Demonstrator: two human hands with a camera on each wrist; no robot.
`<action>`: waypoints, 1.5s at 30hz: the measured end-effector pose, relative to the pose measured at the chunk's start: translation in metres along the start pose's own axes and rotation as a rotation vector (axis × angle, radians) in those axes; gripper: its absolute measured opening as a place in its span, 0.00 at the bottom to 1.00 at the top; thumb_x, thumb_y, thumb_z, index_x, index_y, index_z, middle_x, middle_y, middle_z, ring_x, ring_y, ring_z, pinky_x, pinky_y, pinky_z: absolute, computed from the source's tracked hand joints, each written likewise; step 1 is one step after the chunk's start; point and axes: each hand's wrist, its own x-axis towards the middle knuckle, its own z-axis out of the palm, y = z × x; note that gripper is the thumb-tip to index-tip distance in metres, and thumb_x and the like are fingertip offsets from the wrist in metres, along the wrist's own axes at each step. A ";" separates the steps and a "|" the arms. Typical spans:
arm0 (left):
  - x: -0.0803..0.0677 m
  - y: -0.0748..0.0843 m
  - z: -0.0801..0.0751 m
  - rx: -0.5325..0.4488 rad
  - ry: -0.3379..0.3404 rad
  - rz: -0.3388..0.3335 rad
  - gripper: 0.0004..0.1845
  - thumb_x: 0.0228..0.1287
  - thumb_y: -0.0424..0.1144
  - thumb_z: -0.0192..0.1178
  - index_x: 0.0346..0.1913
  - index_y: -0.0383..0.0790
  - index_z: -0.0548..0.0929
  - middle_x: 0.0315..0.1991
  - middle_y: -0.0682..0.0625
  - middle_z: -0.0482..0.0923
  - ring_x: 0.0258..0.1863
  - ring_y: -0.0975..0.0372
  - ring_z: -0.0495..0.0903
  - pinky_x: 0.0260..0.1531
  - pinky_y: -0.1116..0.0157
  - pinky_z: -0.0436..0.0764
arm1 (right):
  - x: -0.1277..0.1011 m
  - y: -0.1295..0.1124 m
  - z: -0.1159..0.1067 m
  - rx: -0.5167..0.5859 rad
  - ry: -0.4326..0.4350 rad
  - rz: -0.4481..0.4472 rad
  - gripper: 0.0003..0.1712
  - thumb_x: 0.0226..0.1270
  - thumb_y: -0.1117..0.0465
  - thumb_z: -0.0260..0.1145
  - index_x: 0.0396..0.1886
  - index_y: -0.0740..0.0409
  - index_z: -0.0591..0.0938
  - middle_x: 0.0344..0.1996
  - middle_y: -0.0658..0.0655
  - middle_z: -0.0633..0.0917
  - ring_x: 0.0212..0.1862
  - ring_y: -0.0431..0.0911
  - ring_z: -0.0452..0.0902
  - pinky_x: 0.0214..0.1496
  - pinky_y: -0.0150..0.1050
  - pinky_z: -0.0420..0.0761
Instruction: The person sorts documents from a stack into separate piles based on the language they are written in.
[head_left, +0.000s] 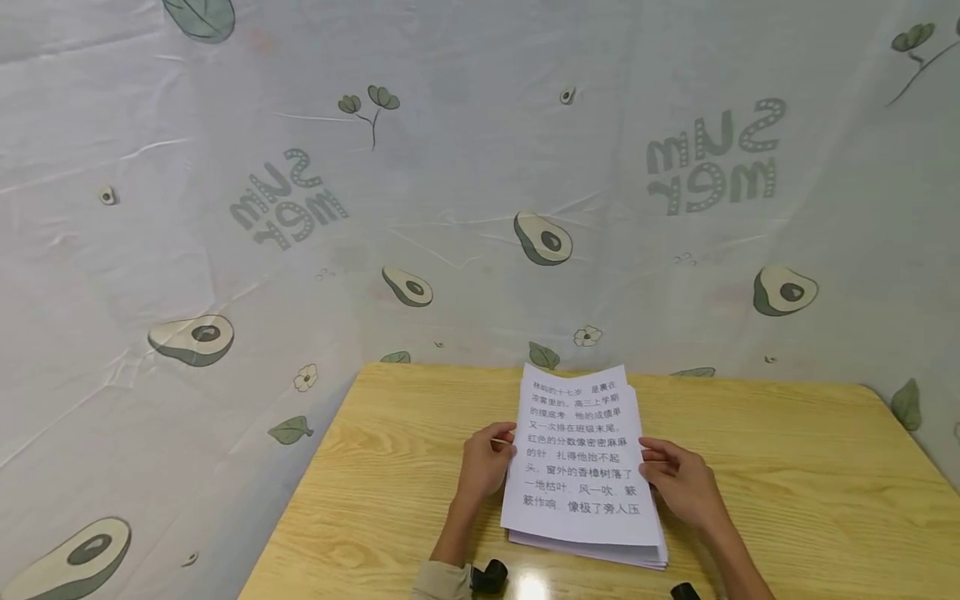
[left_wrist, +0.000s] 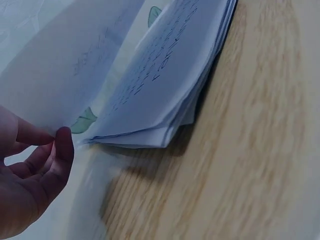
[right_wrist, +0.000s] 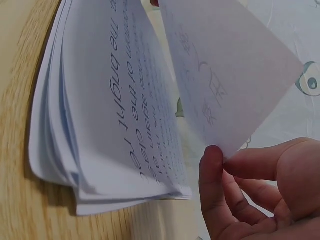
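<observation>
A white sheet of paper (head_left: 573,450) printed with large Chinese characters is raised over a stack of papers (head_left: 626,553). My left hand (head_left: 483,462) pinches its left edge between thumb and fingers. On the opposite edge, my right hand (head_left: 681,483) pinches it the same way. Both wrist views show a gap between the raised sheet and the stack. English text covers the top page of the stack (right_wrist: 100,105) in the right wrist view. The stack's edges (left_wrist: 175,120) look uneven and slightly fanned in the left wrist view.
Under the stack is a wood-grain table (head_left: 810,500). Behind and to the left hangs a pale cloth (head_left: 465,167) printed with avocados, leaves and mirrored lettering. Small black devices (head_left: 491,577) sit at the wrists.
</observation>
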 end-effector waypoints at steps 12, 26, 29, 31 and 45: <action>0.000 -0.005 -0.016 0.015 0.012 -0.010 0.19 0.64 0.22 0.66 0.57 0.36 0.90 0.41 0.45 0.88 0.39 0.61 0.87 0.38 0.68 0.86 | -0.003 -0.009 0.015 0.084 0.009 0.047 0.27 0.77 0.67 0.65 0.73 0.68 0.77 0.62 0.72 0.83 0.56 0.54 0.87 0.46 0.31 0.88; 0.003 -0.020 -0.051 0.027 0.043 -0.039 0.19 0.66 0.22 0.65 0.58 0.34 0.89 0.43 0.43 0.88 0.40 0.58 0.86 0.40 0.70 0.84 | 0.003 -0.023 0.051 0.174 -0.018 0.029 0.27 0.74 0.69 0.66 0.72 0.67 0.78 0.58 0.69 0.85 0.50 0.49 0.87 0.45 0.33 0.87; 0.004 -0.024 -0.059 0.049 0.056 -0.047 0.19 0.67 0.22 0.65 0.58 0.35 0.89 0.44 0.43 0.88 0.40 0.58 0.86 0.40 0.69 0.84 | 0.006 -0.027 0.060 0.191 -0.018 0.022 0.27 0.74 0.69 0.67 0.71 0.68 0.79 0.56 0.68 0.85 0.48 0.47 0.87 0.44 0.32 0.87; 0.004 -0.027 -0.063 0.057 0.067 -0.047 0.18 0.66 0.22 0.65 0.58 0.34 0.89 0.43 0.43 0.88 0.40 0.58 0.86 0.41 0.69 0.84 | 0.007 -0.029 0.065 0.202 -0.018 0.019 0.27 0.73 0.70 0.68 0.71 0.68 0.79 0.55 0.67 0.86 0.47 0.47 0.87 0.43 0.32 0.87; 0.005 -0.047 -0.099 0.076 0.111 -0.096 0.19 0.68 0.22 0.65 0.60 0.35 0.88 0.46 0.41 0.87 0.42 0.56 0.87 0.40 0.69 0.83 | 0.014 -0.045 0.105 0.287 -0.020 0.023 0.27 0.68 0.72 0.70 0.67 0.67 0.82 0.51 0.65 0.88 0.44 0.46 0.88 0.42 0.36 0.89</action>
